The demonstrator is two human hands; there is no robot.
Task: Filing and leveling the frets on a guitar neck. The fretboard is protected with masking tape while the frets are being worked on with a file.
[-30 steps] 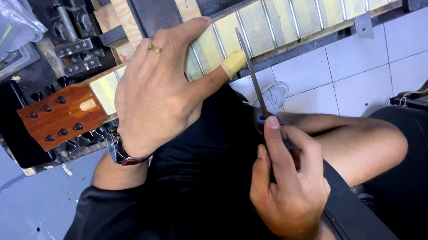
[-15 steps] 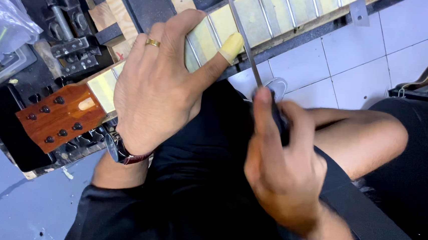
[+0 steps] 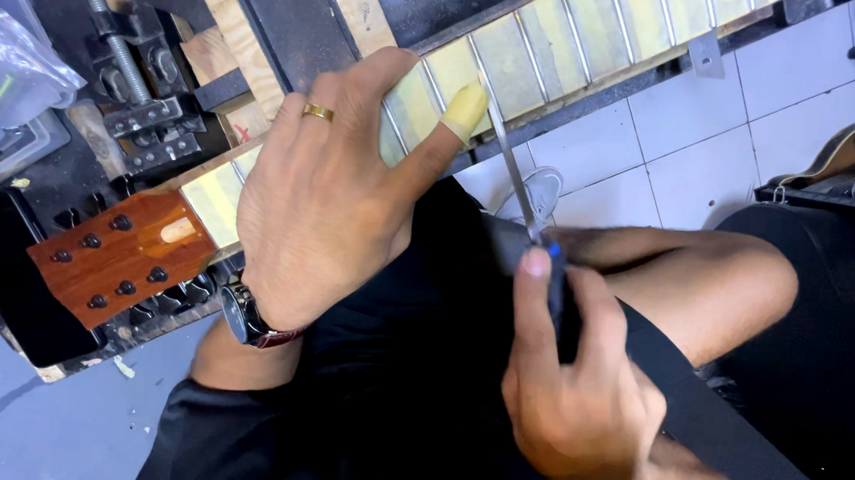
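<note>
A guitar neck (image 3: 562,44) with yellow-taped fretboard and bare metal frets lies across a dark workbench, its brown headstock (image 3: 121,254) at the lower left. My left hand (image 3: 325,198), with a gold ring and a taped thumb tip, lies flat over the neck near the headstock and presses it down. My right hand (image 3: 573,381) grips the dark handle of a thin metal file (image 3: 511,171). The file's tip rests on a fret just right of my left thumb. My index finger runs along the handle.
A metal clamp (image 3: 131,99) and wooden blocks (image 3: 236,31) hold the neck at the upper left. A clear plastic bag (image 3: 3,70) sits at the far left. Another guitar body (image 3: 850,149) lies at the right on white floor tiles (image 3: 655,136). My bare knee (image 3: 706,280) is under the bench edge.
My right hand and the file slid forward along the fret toward the neck, then drew back a little. My left hand stayed planted on the neck.
</note>
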